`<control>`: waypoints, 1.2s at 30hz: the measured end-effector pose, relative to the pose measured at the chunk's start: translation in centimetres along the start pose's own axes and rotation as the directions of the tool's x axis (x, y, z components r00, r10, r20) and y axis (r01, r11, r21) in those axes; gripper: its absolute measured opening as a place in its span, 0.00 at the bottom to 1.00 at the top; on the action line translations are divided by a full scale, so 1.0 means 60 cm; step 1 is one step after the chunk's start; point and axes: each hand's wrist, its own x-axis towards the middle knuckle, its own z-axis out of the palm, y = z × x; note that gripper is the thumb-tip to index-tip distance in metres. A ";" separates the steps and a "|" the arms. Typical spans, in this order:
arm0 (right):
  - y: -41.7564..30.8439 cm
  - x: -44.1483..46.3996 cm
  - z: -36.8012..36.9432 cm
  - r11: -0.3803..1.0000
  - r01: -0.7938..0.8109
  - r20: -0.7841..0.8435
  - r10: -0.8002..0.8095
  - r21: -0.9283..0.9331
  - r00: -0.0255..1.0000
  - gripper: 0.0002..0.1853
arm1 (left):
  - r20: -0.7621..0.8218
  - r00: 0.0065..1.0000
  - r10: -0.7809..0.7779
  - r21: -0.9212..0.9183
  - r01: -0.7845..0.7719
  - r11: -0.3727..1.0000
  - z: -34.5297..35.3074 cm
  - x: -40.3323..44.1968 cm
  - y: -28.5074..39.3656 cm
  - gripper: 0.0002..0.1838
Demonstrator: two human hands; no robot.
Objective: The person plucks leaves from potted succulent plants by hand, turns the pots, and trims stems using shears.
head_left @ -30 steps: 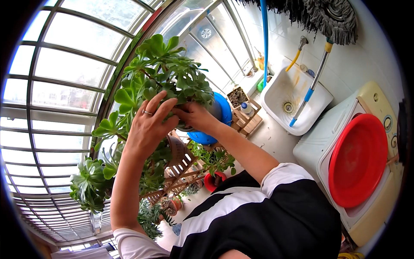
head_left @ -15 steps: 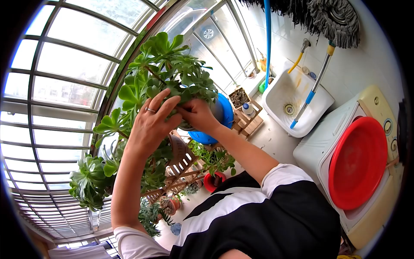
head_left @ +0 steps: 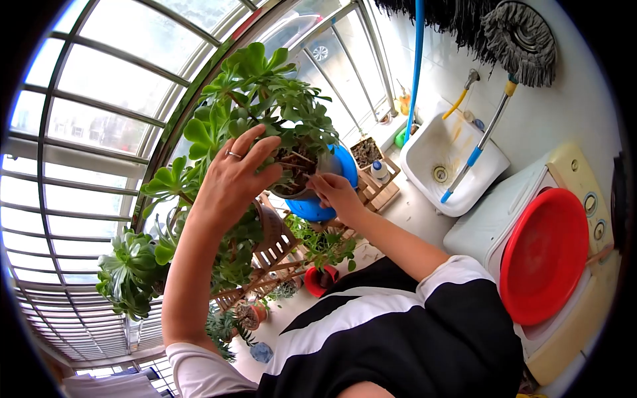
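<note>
A leafy green succulent [head_left: 255, 66] grows from a round pot [head_left: 330, 162] that sits over a blue round container [head_left: 345, 166]. My left hand [head_left: 235, 176], with a ring on one finger, rests against its leaves; the fingers are apart and curved, their tips partly among the foliage. Bare brown stems [head_left: 296, 159] show between my two hands. Over the pot's near rim, my right hand [head_left: 337, 196] has its thumb and fingers pinched together. Whatever lies between them is too small to make out.
Window bars [head_left: 86, 156] line the left side. Below the pot are a wooden plant stand [head_left: 282, 249], more potted plants [head_left: 332, 242] and a red pot [head_left: 320, 282]. To the right stand a white sink [head_left: 424, 159], a mop [head_left: 488, 139] and a washing machine with a red basin [head_left: 547, 259].
My right hand has drawn out of the foliage, down and right to the pot's rim, uncovering the brown stems. My left hand stays at the leaves. The view has shifted slightly.
</note>
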 end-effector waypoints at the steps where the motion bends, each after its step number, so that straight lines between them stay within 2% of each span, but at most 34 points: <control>1: 0.008 -0.014 -0.015 1.000 -0.004 0.005 0.004 -0.015 1.000 0.18 | -0.010 1.000 -0.013 -0.003 0.013 1.000 0.001 -0.002 -0.002 0.08; 2: 0.015 -0.030 -0.030 0.925 0.039 0.167 0.027 -0.379 0.986 0.18 | 0.006 1.000 0.011 -0.004 -0.011 1.000 0.001 -0.003 -0.002 0.08; 3: 0.020 -0.048 -0.043 0.723 0.136 0.306 0.109 -0.677 0.946 0.18 | 0.022 0.999 0.035 -0.005 -0.035 0.999 0.003 -0.003 -0.002 0.07; 4: 0.015 -0.073 -0.053 0.714 0.137 0.310 0.118 -0.687 0.943 0.18 | 0.013 1.000 0.022 -0.007 -0.022 1.000 0.004 -0.004 -0.003 0.07; 5: 0.006 -0.101 -0.060 0.431 0.393 0.471 0.089 -0.813 0.877 0.16 | 0.019 0.999 0.043 -0.004 -0.043 0.999 0.006 -0.004 -0.003 0.07; 6: -0.011 -0.119 -0.058 0.093 0.610 0.617 0.123 -0.787 0.778 0.15 | 0.023 0.998 0.066 0.000 -0.066 0.998 0.007 -0.005 -0.003 0.07; 7: -0.037 -0.122 -0.044 0.083 0.613 0.619 0.132 -0.786 0.775 0.15 | 0.003 0.998 0.066 -0.015 -0.066 0.998 0.009 -0.006 -0.002 0.07; 9: -0.109 -0.111 -0.008 0.097 0.568 0.572 0.008 -0.817 0.821 0.12 | -0.011 0.998 0.061 -0.020 -0.061 0.998 0.011 -0.008 -0.001 0.07; 10: -0.157 -0.109 0.011 -0.098 0.638 0.644 -0.197 -0.763 0.739 0.11 | -0.014 0.998 0.067 -0.024 -0.067 0.997 0.012 -0.009 0.000 0.07; 11: -0.203 -0.102 0.028 -0.301 0.649 0.713 -0.371 -0.699 0.595 0.10 | -0.027 0.997 0.068 -0.035 -0.069 0.997 0.015 -0.011 0.000 0.08; 12: -0.237 -0.085 0.039 -0.506 0.576 0.766 -0.443 -0.642 0.465 0.07 | -0.039 0.997 0.061 -0.032 -0.062 0.998 0.018 -0.012 0.001 0.08; 14: -0.281 -0.051 0.056 -0.641 0.502 0.814 -0.463 -0.581 0.352 0.06 | -0.034 0.997 0.069 -0.033 -0.070 0.997 0.023 -0.013 0.004 0.08; 18: -0.303 0.010 0.061 -0.715 0.503 0.870 -0.340 -0.486 0.358 0.05 | -0.032 0.997 0.074 -0.014 -0.075 0.997 0.021 -0.014 0.013 0.10; 20: -0.299 0.025 0.064 -0.804 0.432 0.883 -0.230 -0.409 0.409 0.05 | -0.059 0.996 0.070 0.000 -0.070 0.998 0.025 -0.015 0.013 0.11; 22: -0.292 0.033 0.067 -0.829 0.390 0.882 -0.233 -0.400 0.410 0.08 | -0.062 0.996 0.069 -0.045 -0.072 0.996 0.026 -0.015 0.014 0.10; 24: -0.293 0.035 0.069 -0.854 0.330 0.847 -0.210 -0.403 0.488 0.11 | -0.081 0.995 0.062 -0.021 -0.064 0.998 0.026 -0.014 0.015 0.11; 25: -0.292 0.032 0.072 -0.865 0.311 0.806 -0.164 -0.395 0.568 0.17 | -0.038 0.997 0.060 -0.016 -0.061 0.998 0.025 -0.012 0.016 0.11; 26: -0.290 0.036 0.073 -0.867 0.316 0.811 -0.155 -0.385 0.564 0.17 | 0.006 0.998 0.060 -0.010 -0.060 0.998 0.024 -0.011 0.016 0.11; 28: -0.281 0.053 0.066 -0.897 0.316 0.878 -0.140 -0.308 0.457 0.20 | -0.007 0.999 0.043 0.026 -0.043 0.999 0.029 -0.010 0.015 0.11; 29: -0.279 0.060 0.062 -0.880 0.345 0.881 -0.151 -0.326 0.448 0.26 | 0.023 0.999 0.041 0.046 -0.042 0.998 0.029 -0.008 0.015 0.11; 31: -0.286 0.064 0.058 -0.896 0.333 0.885 -0.124 -0.295 0.449 0.26 | 0.051 0.998 0.033 0.067 -0.036 0.997 0.030 -0.009 0.013 0.11; 36: -0.276 0.076 0.045 -0.888 0.355 0.876 -0.098 -0.291 0.472 0.28 | -0.018 0.999 0.048 0.052 -0.047 0.998 0.040 -0.010 0.007 0.09</control>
